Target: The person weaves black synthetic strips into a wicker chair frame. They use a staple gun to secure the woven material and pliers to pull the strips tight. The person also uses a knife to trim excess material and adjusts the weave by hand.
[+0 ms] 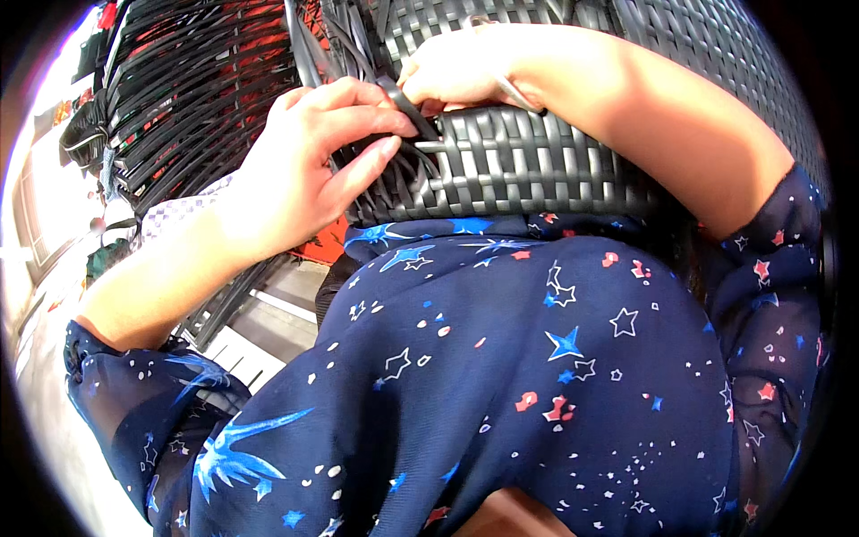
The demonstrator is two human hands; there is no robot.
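A woven panel of glossy black flat strips (pixel 537 161) lies in front of my body, its near edge against my navy star-print top. My left hand (pixel 327 148) reaches in from the left, thumb and fingers closed around a black weaving strip (pixel 410 107) at the panel's left end. Right beside it, my right hand (pixel 461 72) is curled down over the weave, its fingertips close to the same strip. What those fingers grip is hidden under the hand. Loose strip ends (pixel 394 174) bunch below my left fingers, and more strips (pixel 335 40) stand up beyond them.
Another woven black section (pixel 716 63) rises at the far right. To the left stands a frame strung with black strips (pixel 192 98), with red showing through its gaps. Lower down are an orange-red patch (pixel 324 242) and white slats (pixel 237 358).
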